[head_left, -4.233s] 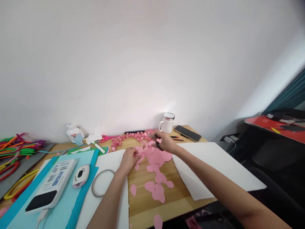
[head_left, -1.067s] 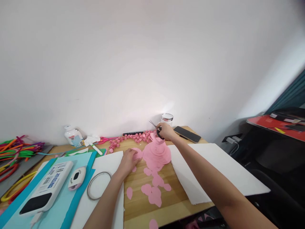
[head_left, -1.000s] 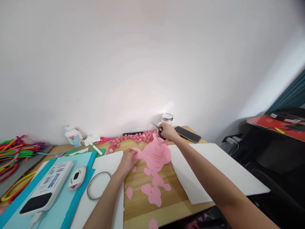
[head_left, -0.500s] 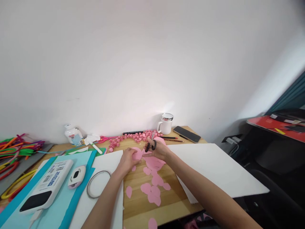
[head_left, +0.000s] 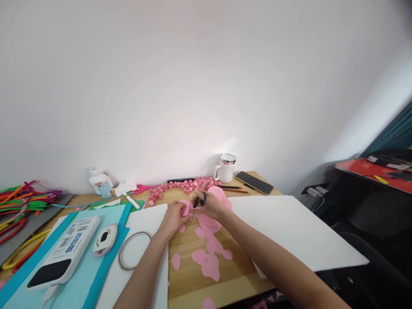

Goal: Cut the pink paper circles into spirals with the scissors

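Right hand (head_left: 210,206) fingers are threaded through the black handles of the scissors (head_left: 200,196), gripping them; blades point up and away toward the wall, long axis roughly upright and tilted slightly right. Whether the blades are parted cannot be told at this size. Left hand (head_left: 174,216) pinches a pink paper disc (head_left: 186,208) by its near edge, fingers closed on it. The disc sits just left of the scissors, touching or nearly touching the right hand, so both hands meet at 1 spot above the wooden table (head_left: 193,279). Under the right wrist lies a stack of pink paper (head_left: 209,223), partly hidden by the hand. Nearer the body, loose pink petals (head_left: 207,259) are scattered on the wood. White sheets (head_left: 289,227) flank the work on both sides. Left of them: a wire ring (head_left: 131,256), a white power bank (head_left: 66,256). At the wall: small pink rolled bits (head_left: 180,185), a white mug (head_left: 226,168), a phone (head_left: 254,182).
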{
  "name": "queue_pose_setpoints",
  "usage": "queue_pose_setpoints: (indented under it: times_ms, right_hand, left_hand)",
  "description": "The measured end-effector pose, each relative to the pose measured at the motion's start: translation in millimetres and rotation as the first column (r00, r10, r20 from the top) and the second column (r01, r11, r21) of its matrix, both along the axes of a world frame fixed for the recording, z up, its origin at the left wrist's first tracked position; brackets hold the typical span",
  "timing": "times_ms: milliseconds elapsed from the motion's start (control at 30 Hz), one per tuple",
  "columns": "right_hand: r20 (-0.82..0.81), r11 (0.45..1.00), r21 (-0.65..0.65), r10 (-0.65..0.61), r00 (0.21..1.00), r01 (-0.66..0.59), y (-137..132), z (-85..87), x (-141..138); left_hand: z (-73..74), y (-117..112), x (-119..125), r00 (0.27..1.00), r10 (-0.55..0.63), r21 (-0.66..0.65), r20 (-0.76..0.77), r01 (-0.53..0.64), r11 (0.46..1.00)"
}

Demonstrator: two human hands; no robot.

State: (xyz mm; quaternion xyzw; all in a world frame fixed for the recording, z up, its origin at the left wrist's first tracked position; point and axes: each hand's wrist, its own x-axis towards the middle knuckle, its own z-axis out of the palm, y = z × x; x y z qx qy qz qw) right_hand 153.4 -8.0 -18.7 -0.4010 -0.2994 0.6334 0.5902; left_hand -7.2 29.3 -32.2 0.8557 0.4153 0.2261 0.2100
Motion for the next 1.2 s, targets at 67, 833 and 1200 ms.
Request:
queue_pose_setpoints:
  times_ms: [67, 833, 1200]
  right_hand:
    - [0.016, 1.0, 0.019, -0.01, 1.0, 0.01, 2.2, 0.6, -1.0]
    - [0.287, 0.934, 0.284, -0.298, 0.911, 0.216, -15.3, -4.5, 11.2]
    - [0.403, 0.936, 0.312, 0.022, 0.915, -0.16, -31.1, -5.9, 4.8]
  left_hand:
    - [-0.7, 1.6, -0.6, 1.0, 0.02, 0.013, 0.02, -0.02, 1.0]
    - [16.8, -11.1, 7.8, 0.75, 0.304, -0.52, 0.587, 0.062, 0.852]
    - [33.0, -24.9, 15.1, 0.682, 0.315, -0.498, 0.66, 0.082, 0.864]
